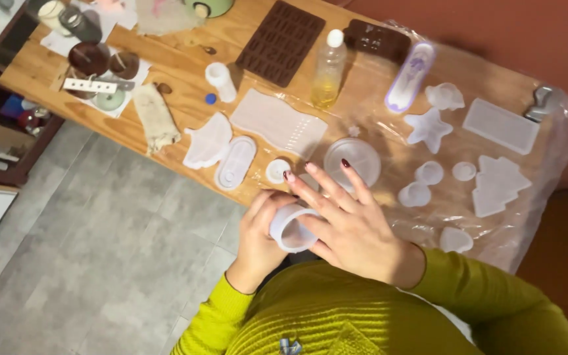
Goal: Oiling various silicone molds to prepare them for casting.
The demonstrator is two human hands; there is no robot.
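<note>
A small translucent white cup-shaped silicone mould [292, 229] is held close to my chest, in front of the table edge. My left hand [261, 233] wraps around its left side from below. My right hand [344, 220] lies over its right side, fingers spread and pointing up-left, nails dark red. Just beyond my fingertips on the wooden table [185, 62] sit a round white mould [353, 160] and a small round white lid [277, 171]. My sleeves are yellow-green knit.
Several white silicone moulds lie on a clear plastic sheet [547, 164]: a star [428, 129], a tree [497, 185], a rectangle [501, 125], an oval [235, 162]. Brown chocolate moulds [281, 42], a bottle of yellowish liquid [329, 69] and a small white bottle [221, 81] stand farther back. Grey tiled floor lies left.
</note>
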